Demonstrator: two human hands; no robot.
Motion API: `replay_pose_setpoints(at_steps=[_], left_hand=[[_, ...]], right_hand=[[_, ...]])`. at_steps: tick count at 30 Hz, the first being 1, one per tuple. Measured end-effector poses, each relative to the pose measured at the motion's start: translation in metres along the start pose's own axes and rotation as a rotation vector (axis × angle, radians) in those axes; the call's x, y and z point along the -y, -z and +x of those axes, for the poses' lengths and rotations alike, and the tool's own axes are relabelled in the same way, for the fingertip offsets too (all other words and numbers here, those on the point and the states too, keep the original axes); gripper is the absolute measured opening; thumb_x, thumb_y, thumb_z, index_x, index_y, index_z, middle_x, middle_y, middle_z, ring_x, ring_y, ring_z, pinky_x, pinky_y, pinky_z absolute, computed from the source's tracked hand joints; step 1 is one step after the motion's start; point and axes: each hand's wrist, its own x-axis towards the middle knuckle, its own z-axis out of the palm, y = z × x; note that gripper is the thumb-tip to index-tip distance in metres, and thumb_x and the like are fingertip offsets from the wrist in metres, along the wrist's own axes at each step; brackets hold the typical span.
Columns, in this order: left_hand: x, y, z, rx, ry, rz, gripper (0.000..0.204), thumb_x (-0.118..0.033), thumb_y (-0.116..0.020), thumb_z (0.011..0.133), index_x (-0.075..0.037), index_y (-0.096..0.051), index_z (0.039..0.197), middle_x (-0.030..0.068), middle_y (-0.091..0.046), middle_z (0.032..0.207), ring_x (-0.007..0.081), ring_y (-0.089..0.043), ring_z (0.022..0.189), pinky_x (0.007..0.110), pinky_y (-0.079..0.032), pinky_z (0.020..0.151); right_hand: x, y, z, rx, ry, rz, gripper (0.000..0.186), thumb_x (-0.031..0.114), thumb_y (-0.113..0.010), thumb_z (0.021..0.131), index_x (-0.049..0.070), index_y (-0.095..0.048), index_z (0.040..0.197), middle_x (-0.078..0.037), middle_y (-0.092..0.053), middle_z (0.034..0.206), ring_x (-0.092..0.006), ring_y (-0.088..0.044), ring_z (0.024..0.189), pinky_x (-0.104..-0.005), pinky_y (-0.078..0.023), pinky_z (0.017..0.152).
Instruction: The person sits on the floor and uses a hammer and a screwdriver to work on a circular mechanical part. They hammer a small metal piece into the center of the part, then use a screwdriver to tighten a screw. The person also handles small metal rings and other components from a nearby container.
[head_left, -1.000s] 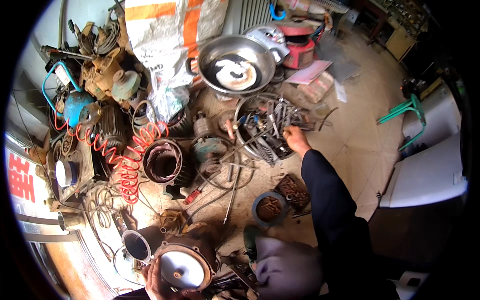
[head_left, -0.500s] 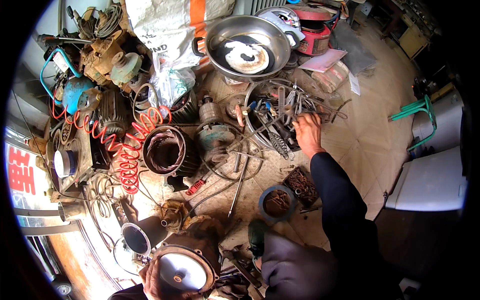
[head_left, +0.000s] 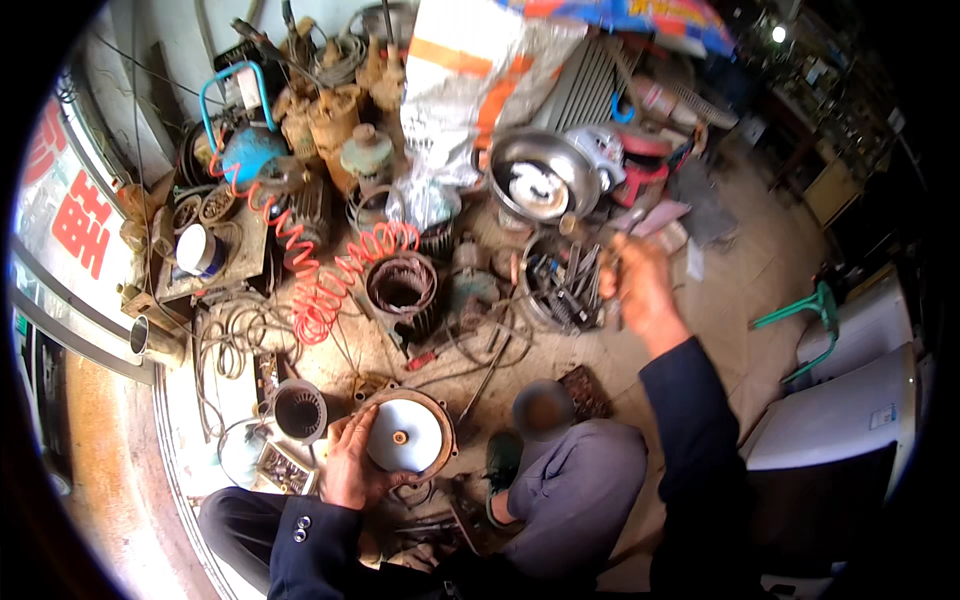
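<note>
My left hand (head_left: pixel 352 462) is closed on the rim of a round, rusty motor or pump housing (head_left: pixel 447 425). Its thumb lies along the lower edge and its fingers along the left side. A pale disc (head_left: pixel 405 432) with a small brass-coloured centre fills the housing's face. My right hand (head_left: pixel 645 290) is raised at the right side of a round basin of tools (head_left: pixel 560 290), its fingers curled. Blur hides what they hold, if anything. Several dark metal tools lie heaped in that basin.
A steel pan (head_left: pixel 540 150) stands behind the basin. Left of it are a stator with copper windings (head_left: pixel 400 285) and a red coiled hose (head_left: pixel 318 310). A grey round dish (head_left: pixel 543 408) and a box of rusty bolts (head_left: pixel 585 390) sit by my knee. A green-legged stool (head_left: pixel 825 310) stands right.
The view has shifted, showing more of the left and back. My right hand has lifted from the tools in the basin. My left hand stays at the housing, now with its fingers along the rim.
</note>
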Motion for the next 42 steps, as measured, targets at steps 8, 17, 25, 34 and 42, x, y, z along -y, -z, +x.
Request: replay_pose_setpoints(at_steps=[8,17,25,34,42], left_hand=[[-0.008,0.001,0.0,-0.005,-0.005,-0.004,0.118,-0.031,-0.101,0.048,-0.004,-0.05,0.15,0.0133,-0.058,0.148,0.0397,-0.052,0.13,0.045,-0.046,0.112],[0.002,-0.004,-0.012,-0.119,-0.095,-0.06,0.11,-0.029,-0.098,0.053,0.001,-0.051,0.147,0.0168,-0.059,0.146,0.0398,-0.055,0.129,0.045,-0.042,0.112],[0.007,-0.006,-0.016,-0.123,0.019,-0.158,0.11,-0.024,-0.1,0.049,0.0,-0.055,0.146,0.0205,-0.042,0.16,0.0454,-0.047,0.136,0.047,-0.044,0.115],[0.009,-0.008,-0.014,-0.122,-0.002,-0.166,0.11,-0.028,-0.099,0.048,-0.001,-0.056,0.145,0.0163,-0.048,0.156,0.0428,-0.047,0.134,0.047,-0.045,0.114],[0.009,-0.002,-0.015,-0.081,-0.007,-0.155,0.099,-0.022,-0.096,0.051,-0.004,-0.06,0.141,0.0078,-0.055,0.152,0.0381,-0.05,0.133,0.045,-0.047,0.112]], right_hand=[[-0.002,-0.075,-0.114,0.339,-0.148,0.218,0.019,0.022,-0.057,0.108,0.004,-0.064,0.105,-0.01,-0.067,0.091,-0.0192,-0.058,0.07,-0.0347,-0.045,0.06],[-0.036,-0.11,-0.175,0.387,0.073,0.301,0.009,0.008,-0.068,0.101,0.004,-0.063,0.106,-0.012,-0.07,0.107,-0.0243,-0.069,0.096,-0.0405,-0.059,0.087],[-0.013,-0.137,-0.218,0.378,1.362,-1.098,0.019,-0.007,-0.074,0.089,0.0,-0.067,0.105,-0.02,-0.068,0.114,-0.0341,-0.072,0.099,-0.0425,-0.06,0.083],[0.051,-0.141,-0.209,0.56,1.463,-1.926,0.021,0.013,-0.081,0.083,0.001,-0.064,0.084,-0.018,-0.069,0.104,-0.0376,-0.07,0.096,-0.0487,-0.055,0.084],[0.029,-0.142,-0.209,0.585,0.137,-1.367,0.029,0.026,-0.076,0.096,0.002,-0.062,0.089,-0.009,-0.057,0.068,-0.0208,-0.06,0.059,-0.0382,-0.046,0.054]])
